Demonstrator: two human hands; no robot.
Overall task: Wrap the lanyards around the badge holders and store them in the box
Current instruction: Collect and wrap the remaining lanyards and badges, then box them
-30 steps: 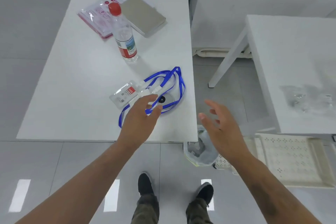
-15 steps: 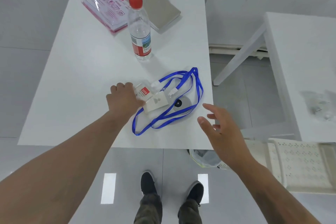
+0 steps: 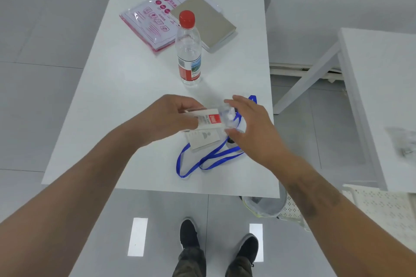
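Head view. Both hands work above the near right part of the white desk (image 3: 126,87). The left hand (image 3: 167,117) pinches the left end of a badge holder (image 3: 208,120), thumb on top and fingers curled beneath, holding it raised off the surface. The right hand (image 3: 249,123) closes its fingers and thumb around the holder's clear right end, where the blue lanyard (image 3: 209,159) attaches. In my judgement this two-handed grip steadies the holder so the strap can be gathered and wound round it.

The held holder's long axis runs roughly left to right, red label facing up, strap end toward the right. A second badge holder (image 3: 202,139) lies flat on the desk just below it, tilted slightly. The lanyard loops trail loose toward the near desk edge, unwrapped.

A water bottle (image 3: 188,51) stands upright farther back, with a grey box (image 3: 202,22) beyond it, well apart from the hands.
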